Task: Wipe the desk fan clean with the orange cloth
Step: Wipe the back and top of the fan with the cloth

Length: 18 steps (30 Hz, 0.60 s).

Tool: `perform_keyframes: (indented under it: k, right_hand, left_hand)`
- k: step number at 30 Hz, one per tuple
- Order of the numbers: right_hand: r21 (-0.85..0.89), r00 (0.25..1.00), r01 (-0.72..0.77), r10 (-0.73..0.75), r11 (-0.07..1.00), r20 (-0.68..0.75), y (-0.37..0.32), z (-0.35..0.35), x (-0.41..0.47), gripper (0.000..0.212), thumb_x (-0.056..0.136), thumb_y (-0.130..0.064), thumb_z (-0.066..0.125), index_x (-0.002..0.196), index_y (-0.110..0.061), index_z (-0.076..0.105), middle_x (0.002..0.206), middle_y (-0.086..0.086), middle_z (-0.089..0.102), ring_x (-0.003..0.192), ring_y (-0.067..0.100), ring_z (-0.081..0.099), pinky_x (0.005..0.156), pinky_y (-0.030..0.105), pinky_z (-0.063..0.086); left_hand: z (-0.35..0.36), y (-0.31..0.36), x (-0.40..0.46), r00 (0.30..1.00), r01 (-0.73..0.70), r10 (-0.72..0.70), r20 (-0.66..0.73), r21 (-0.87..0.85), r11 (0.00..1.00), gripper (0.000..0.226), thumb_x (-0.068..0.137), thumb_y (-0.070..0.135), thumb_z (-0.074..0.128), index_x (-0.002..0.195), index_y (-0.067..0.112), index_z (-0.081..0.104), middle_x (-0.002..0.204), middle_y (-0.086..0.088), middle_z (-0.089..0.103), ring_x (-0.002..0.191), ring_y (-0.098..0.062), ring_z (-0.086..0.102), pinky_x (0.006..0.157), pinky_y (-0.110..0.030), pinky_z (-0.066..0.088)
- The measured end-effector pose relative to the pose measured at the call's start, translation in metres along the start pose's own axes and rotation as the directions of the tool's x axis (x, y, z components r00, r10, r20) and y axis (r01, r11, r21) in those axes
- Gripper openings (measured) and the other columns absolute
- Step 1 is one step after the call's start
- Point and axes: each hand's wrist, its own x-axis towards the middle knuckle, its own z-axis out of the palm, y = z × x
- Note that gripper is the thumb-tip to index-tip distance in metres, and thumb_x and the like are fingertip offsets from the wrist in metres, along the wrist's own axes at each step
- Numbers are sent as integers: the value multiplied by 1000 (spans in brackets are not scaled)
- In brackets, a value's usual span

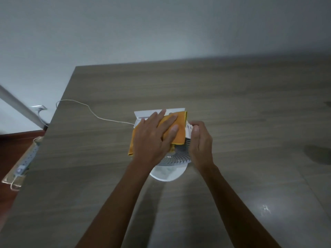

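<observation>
Both forearms are extended from the near edge over the table. The left hand is laid flat, fingers straight, pressing the orange cloth onto the top of the white desk fan at the table's middle. The right hand is curled around the fan's right side, gripping it. A white cord is seen trailing far left from the fan.

A white fan with a ribbed grille stands mid-table; a folded orange cloth lies draped over its top.
</observation>
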Motion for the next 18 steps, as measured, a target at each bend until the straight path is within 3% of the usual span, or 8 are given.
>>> perform_keyframes:
  k: [3,5,7,9,11,13,15,18]
  right_hand:
    - [-4,1000,-3,3,1000,-20,5,1,-1,38,103,-30,28,103,-7,58,90,8,63,79,23,61,65,40,51]
    - [-3,999,-29,29,1000,-18,7,1,-3,37,102,-29,28,102,-8,57,90,9,63,79,22,61,64,35,50]
    - [-7,998,-64,64,998,-24,8,0,-3,35,100,-31,27,101,-12,57,90,7,64,80,20,62,65,29,51]
    - [-2,997,-69,69,998,-28,8,0,-3,31,99,-32,26,100,-18,54,87,3,62,78,14,60,62,18,48]
    - [-2,998,-53,52,999,-20,8,1,-4,29,99,-32,26,100,-21,53,87,1,60,77,9,58,61,15,45]
    - [-7,999,-32,32,999,-9,7,1,-3,33,99,-30,26,101,-16,56,89,5,61,77,10,57,63,14,44]
    - [-12,1000,-29,29,1000,-3,8,0,-2,39,99,-30,26,102,-10,60,91,10,63,80,14,58,66,18,46]
    - [-5,997,-76,76,997,4,10,-1,1,43,98,-32,25,104,-8,60,94,11,63,85,22,60,70,36,52]
  left_hand:
    - [8,-24,-18,970,193,-231,-72,-347,918,45,101,48,30,137,35,52,143,7,53,132,-10,47,107,-33,40]
    - [17,-34,-28,896,326,-442,-49,-605,727,44,99,49,33,132,33,59,129,12,63,120,-2,56,100,-23,45]
    - [27,-41,-30,720,480,-671,180,-826,294,45,96,51,39,118,27,69,113,5,72,107,-11,66,96,-34,51]
    - [40,-48,-37,569,488,-714,408,-867,-107,43,97,48,41,108,22,73,107,-3,74,103,-22,69,88,-41,56]
    - [52,-52,-43,495,435,-701,514,-844,-313,44,101,43,34,102,22,72,100,-1,76,93,-18,71,71,-31,59]
    - [56,-54,-47,458,388,-675,578,-814,-433,53,102,43,30,91,23,78,92,0,77,82,-15,73,62,-26,57]
    - [53,-55,-46,457,406,-638,620,-783,-471,58,101,47,30,83,25,81,89,0,77,79,-16,74,59,-26,57]
    - [45,-51,-40,495,451,-681,539,-830,-329,46,92,53,41,84,31,81,91,1,77,82,-15,73,62,-26,57]
